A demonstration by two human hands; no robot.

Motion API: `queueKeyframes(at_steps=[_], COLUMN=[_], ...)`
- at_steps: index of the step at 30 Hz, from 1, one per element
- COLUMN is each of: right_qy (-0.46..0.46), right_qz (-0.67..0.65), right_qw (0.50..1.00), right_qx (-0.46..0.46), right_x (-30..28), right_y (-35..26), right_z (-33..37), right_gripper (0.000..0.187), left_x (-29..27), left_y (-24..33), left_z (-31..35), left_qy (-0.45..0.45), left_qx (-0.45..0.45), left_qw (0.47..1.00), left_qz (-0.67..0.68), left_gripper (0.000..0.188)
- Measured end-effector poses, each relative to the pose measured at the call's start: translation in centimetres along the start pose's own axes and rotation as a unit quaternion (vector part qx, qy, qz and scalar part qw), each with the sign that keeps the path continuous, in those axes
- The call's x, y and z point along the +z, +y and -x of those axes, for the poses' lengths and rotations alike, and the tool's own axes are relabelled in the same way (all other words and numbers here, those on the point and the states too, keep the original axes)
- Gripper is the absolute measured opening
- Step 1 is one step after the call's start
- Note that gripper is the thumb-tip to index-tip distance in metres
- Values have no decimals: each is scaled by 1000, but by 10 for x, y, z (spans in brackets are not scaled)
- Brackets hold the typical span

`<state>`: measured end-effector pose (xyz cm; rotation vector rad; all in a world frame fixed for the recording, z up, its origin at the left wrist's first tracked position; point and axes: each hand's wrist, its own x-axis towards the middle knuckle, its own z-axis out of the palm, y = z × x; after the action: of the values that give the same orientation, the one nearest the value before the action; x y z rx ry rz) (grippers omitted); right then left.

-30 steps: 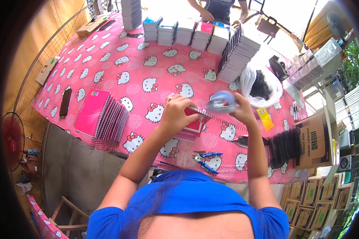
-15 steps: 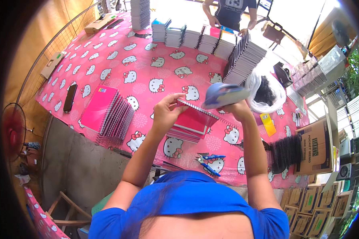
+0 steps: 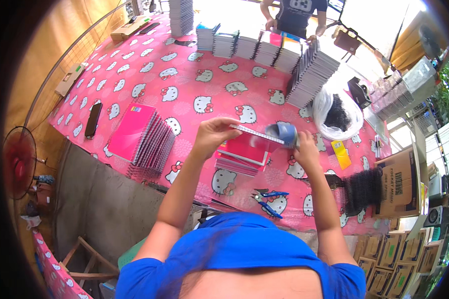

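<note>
My left hand point(image 3: 213, 138) pinches the upper corner of a pink notebook point(image 3: 248, 148), its bound edge tilted up off the pile. The edge shows a row of light holes or coil loops. Beneath it lies a small stack of pink notebooks point(image 3: 236, 165) on the table. My right hand point(image 3: 307, 151) is closed on a rounded blue hand tool point(image 3: 283, 133), whose exact kind I cannot make out. The tool sits at the right end of the notebook's bound edge. Near me lie blue-handled pliers point(image 3: 273, 204). Left of my left hand stands a stack of pink spiral notebooks point(image 3: 134, 133).
The table has a pink cartoon-cat cloth point(image 3: 182, 107). Rows of notebooks point(image 3: 245, 48) line the far side, where another person point(image 3: 299, 17) stands. To the right are a white bag of black coils point(image 3: 336, 114), more black coils point(image 3: 360, 192) and a cardboard box point(image 3: 401, 184). A phone point(image 3: 93, 119) lies left.
The blue tool in my right hand has come down and turned against the notebook's right end. The loose coil trailing right of the notebook no longer shows. My view has shifted slightly.
</note>
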<state>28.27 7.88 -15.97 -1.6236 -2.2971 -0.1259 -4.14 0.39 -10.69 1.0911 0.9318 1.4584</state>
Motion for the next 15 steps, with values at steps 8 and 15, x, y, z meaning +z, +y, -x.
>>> queueKeyframes(at_steps=[8, 15], right_qy=[-49, -38], right_qz=[-135, -372], right_qw=[978, 927], right_qx=[-151, -11], right_x=[-43, -96], right_y=[-92, -116], right_z=[146, 105], right_gripper=[56, 41], left_x=[53, 47], left_y=[37, -17], left_z=[28, 57], left_qy=[111, 94], left_qx=[370, 271], left_qw=[888, 905], left_qz=[-250, -313], left_gripper=[21, 15])
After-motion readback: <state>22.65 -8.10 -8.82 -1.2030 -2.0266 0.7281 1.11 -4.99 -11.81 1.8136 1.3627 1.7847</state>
